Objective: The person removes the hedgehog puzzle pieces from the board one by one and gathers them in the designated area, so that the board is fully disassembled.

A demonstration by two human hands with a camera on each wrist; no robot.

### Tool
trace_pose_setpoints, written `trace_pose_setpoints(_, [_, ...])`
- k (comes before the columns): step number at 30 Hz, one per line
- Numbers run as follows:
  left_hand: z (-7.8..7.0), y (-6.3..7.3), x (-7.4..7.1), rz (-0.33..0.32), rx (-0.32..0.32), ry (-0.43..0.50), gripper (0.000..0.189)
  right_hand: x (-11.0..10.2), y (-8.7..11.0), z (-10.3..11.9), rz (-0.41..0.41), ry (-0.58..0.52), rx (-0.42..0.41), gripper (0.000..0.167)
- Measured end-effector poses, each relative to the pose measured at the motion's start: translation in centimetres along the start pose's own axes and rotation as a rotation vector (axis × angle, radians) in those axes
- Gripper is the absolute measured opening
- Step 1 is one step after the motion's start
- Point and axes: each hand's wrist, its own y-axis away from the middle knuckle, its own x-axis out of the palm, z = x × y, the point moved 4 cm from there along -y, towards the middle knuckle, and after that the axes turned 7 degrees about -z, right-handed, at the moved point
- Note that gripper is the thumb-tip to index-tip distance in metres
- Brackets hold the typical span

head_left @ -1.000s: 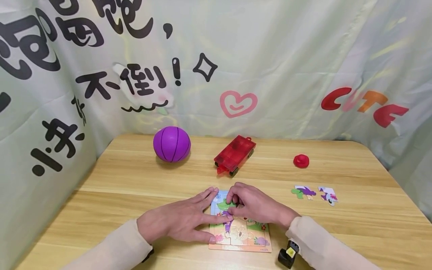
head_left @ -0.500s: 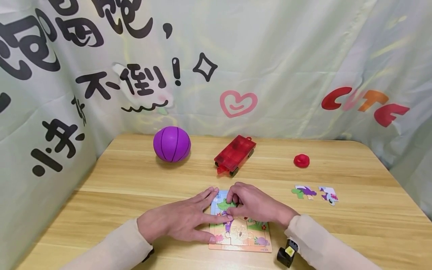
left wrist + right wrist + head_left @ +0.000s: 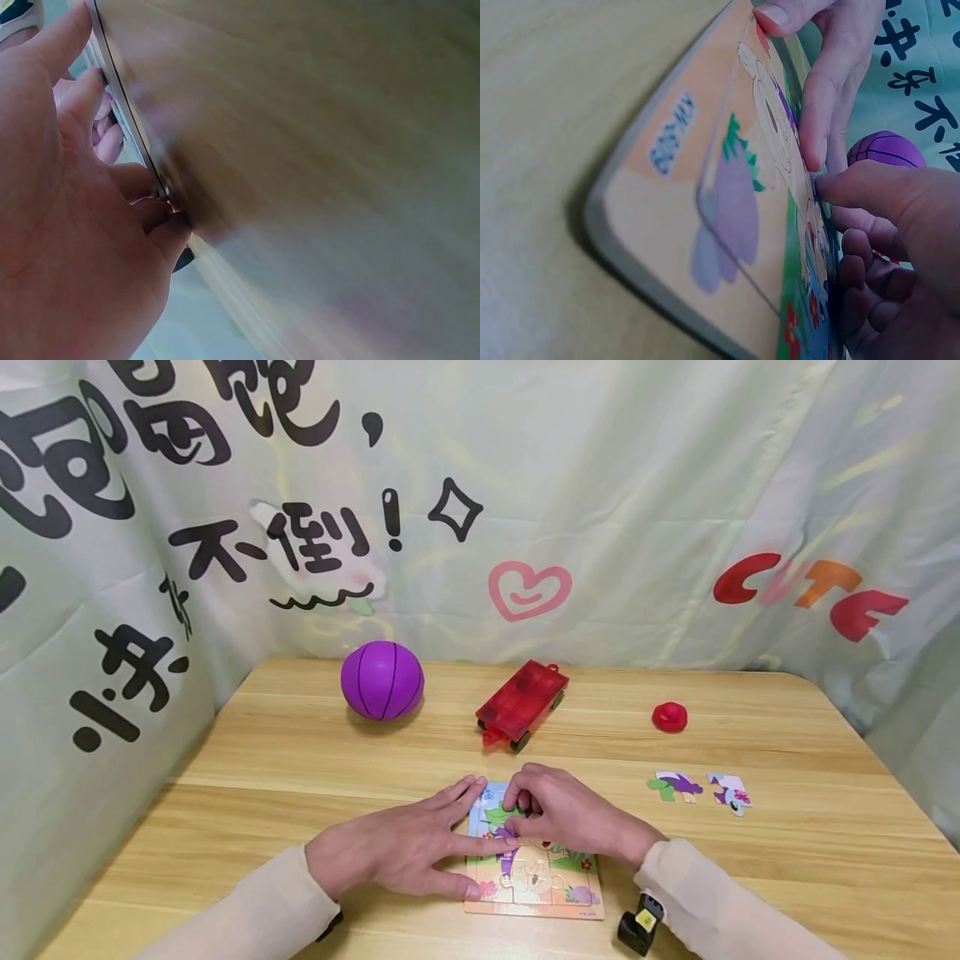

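A small picture jigsaw puzzle [image 3: 532, 912] lies at the front middle of the table. My left hand [image 3: 408, 847] is laid over its left side, fingers spread and fairly straight, with the thumb near the lower left corner. Over the upper part of the board, the curled fingers of my right hand [image 3: 570, 814] pinch a green-marked puzzle piece [image 3: 501, 815], partly covered by the fingers. Seen from the right wrist, the thumb of that hand [image 3: 900, 240] is close to the board's face [image 3: 727, 225]. The left wrist view shows mostly the left palm [image 3: 82, 225].
Two loose puzzle pieces [image 3: 675, 787] [image 3: 729, 794] lie to the right of the board. Farther back are a purple ball [image 3: 382, 681], a red toy wagon [image 3: 522, 702] and a small red hat-shaped object [image 3: 670, 717]. A printed curtain [image 3: 637, 527] hangs behind the table.
The green-marked puzzle piece at the right fingertips has shifted and tilted slightly. Both hands stay almost where they were; the other objects have not moved.
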Motion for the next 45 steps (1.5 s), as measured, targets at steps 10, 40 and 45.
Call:
trace_pose_setpoints(10, [0.0, 0.1, 0.2, 0.001, -0.006, 0.007, 0.059, 0.1, 0.2, -0.4, -0.035, -0.012, -0.001, 0.010])
trace_pose_setpoints(40, [0.0, 0.0, 0.0, 0.007, -0.006, 0.033, 0.060, -7.7, 6.8, -7.5, -0.230, 0.085, 0.086, 0.014])
trace_pose_setpoints(45, [0.0, 0.0, 0.0, 0.008, -0.007, 0.030, 0.060, -8.5, 7.7, -8.6, -0.254, 0.134, 0.080, 0.013])
